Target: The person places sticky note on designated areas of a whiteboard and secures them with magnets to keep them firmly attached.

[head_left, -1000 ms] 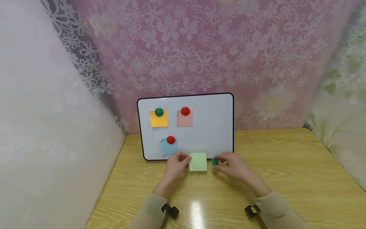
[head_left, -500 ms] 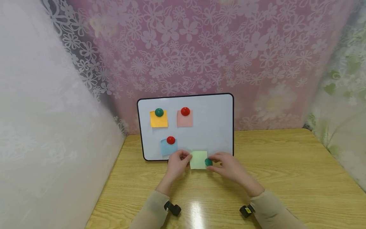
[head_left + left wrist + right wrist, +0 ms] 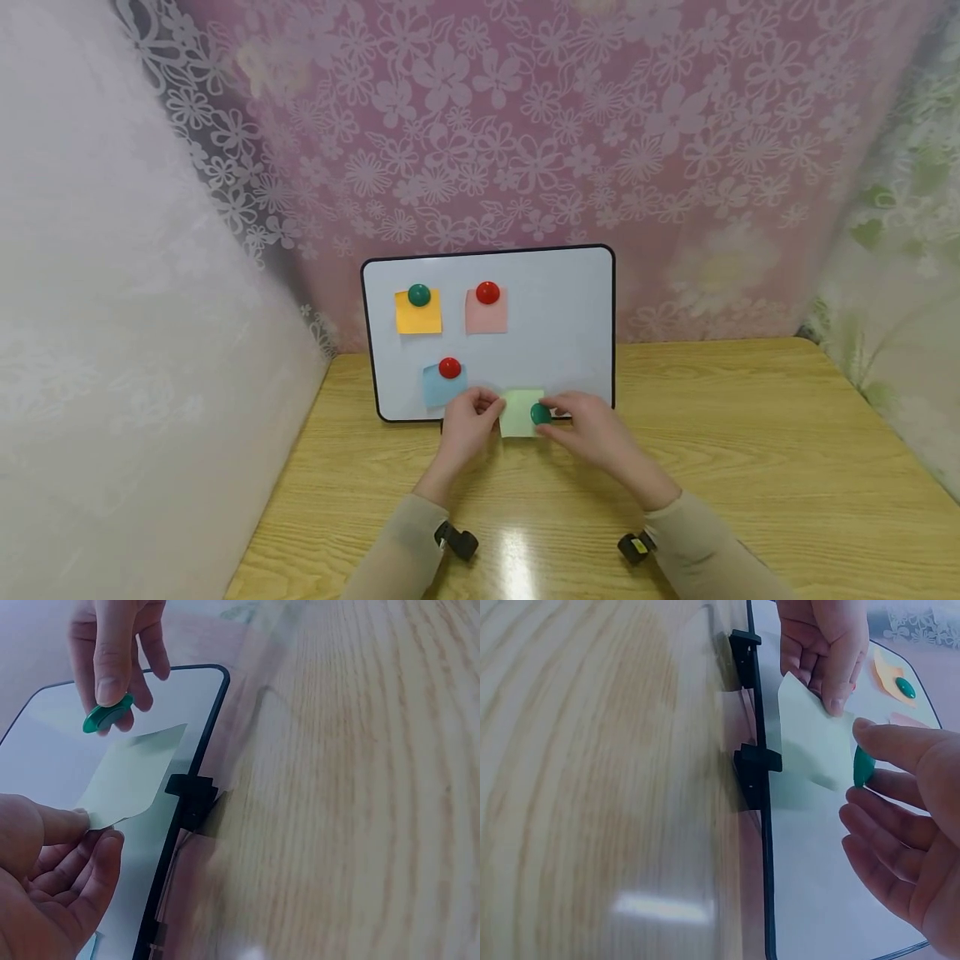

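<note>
Between thumb and fingers, my left hand [image 3: 469, 422] pinches the left edge of a pale green sticky note [image 3: 517, 414]. The note is held out in front of the lower part of a whiteboard [image 3: 558, 333]. My right hand [image 3: 591, 422] pinches a round green magnet [image 3: 540, 414] by its rim, overlapping the note's right side in the head view. In the left wrist view the magnet [image 3: 108, 714] is just beyond the note's far edge, its flat grey back partly showing. The right wrist view shows the magnet [image 3: 863, 765] on edge beside the note [image 3: 810, 739].
On the board, a green magnet holds an orange note [image 3: 418, 317], and red magnets hold a pink note [image 3: 486, 317] and a blue note [image 3: 442, 387]. Black stand clips [image 3: 757, 758] grip the board's lower edge above the wooden table [image 3: 735, 433]. A flowered curtain [image 3: 525, 150] hangs behind.
My right hand has brought the green magnet leftward and slightly up, from beside the green note to overlapping its right side. The left hand has raised the note a little against the board's lower area.
</note>
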The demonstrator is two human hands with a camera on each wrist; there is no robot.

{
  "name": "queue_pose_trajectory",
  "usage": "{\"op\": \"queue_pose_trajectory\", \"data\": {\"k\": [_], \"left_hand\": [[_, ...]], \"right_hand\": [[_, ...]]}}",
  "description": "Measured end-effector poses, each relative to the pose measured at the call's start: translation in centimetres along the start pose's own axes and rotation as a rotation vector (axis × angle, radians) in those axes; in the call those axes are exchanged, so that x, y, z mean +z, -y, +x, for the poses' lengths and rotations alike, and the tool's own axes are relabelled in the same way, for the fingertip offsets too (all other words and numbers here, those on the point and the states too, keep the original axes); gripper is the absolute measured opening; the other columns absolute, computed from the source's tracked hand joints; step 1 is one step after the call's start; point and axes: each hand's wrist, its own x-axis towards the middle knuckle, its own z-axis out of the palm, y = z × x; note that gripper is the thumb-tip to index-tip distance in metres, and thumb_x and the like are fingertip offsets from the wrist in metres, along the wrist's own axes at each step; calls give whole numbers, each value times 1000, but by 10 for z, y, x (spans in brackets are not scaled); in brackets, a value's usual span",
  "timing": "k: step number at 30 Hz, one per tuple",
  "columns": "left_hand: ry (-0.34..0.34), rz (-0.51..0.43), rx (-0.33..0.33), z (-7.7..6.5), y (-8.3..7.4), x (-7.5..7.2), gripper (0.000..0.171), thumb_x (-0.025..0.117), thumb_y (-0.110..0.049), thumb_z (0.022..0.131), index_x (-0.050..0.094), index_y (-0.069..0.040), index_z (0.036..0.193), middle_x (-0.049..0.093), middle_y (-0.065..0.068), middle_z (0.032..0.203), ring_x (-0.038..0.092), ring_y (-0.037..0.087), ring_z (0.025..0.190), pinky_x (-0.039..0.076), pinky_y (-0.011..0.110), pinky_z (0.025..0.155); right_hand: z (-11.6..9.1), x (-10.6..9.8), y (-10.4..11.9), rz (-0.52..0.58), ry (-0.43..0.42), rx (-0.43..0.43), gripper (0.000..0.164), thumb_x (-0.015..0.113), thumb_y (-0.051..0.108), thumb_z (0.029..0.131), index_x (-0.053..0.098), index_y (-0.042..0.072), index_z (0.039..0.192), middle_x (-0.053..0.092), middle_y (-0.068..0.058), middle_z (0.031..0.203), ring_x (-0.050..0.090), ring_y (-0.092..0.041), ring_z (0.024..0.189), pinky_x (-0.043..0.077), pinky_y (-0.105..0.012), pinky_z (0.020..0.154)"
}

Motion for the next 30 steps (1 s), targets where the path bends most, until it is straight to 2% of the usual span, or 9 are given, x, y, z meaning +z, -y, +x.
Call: {"op": "queue_pose_trajectory", "data": {"k": [13,30], "left_hand": [[-44,18,19,4,-7,0,12,74,-17,103,74,-6,97,69,2,82,65,14,72,58,29,66],[-62,15,27,9,-9,0,11,74,-17,103,75,-7,99,69,2,82,66,14,71,58,29,66]], "right_hand": [[8,5,1,-101,-64,11,47,87,32,93,76,7,131,75,-8,122,73,-27,107,61,-46,87],[20,13,2,-164,-113,-31,46,88,31,93,76,4,129,73,-11,125,69,-32,117,59,-47,95]]}}
